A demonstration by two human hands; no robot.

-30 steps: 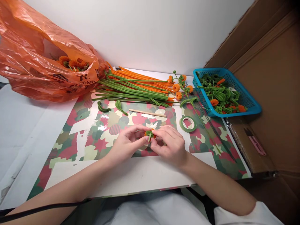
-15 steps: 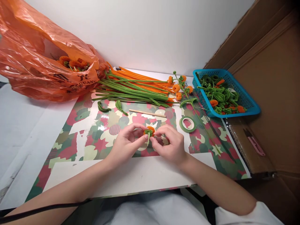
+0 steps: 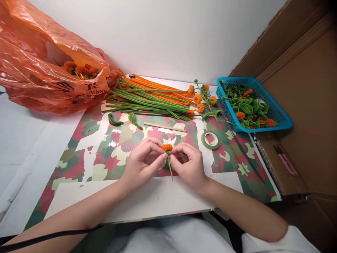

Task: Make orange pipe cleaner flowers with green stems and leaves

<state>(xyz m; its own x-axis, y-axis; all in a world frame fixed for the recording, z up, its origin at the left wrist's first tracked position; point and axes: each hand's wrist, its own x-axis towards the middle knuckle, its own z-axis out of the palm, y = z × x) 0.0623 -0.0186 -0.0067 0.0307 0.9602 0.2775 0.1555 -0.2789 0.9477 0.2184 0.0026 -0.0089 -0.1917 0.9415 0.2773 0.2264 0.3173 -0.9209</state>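
Turned since earlier: flower [image 3: 167,148] now upright, orange head on top, green stem hanging straight down at frame centre. Pinched under the head by left hand [image 3: 143,164] and right hand [image 3: 190,165], fingertips of both closed on it, just above the mat [image 3: 105,158]. Behind, near: stick [image 3: 164,127], tape [image 3: 211,139]. Further up: stems [image 3: 150,96]. Upper left: bag [image 3: 39,70]. Upper right: basket [image 3: 279,116].

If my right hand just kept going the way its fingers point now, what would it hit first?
The right hand points leftward, fingertips pinching the small orange pipe-cleaner flower. Going straight on, it would push through that flower into the left hand, whose fingertips grip it from the other side. Depth looks shared, since both hold it.
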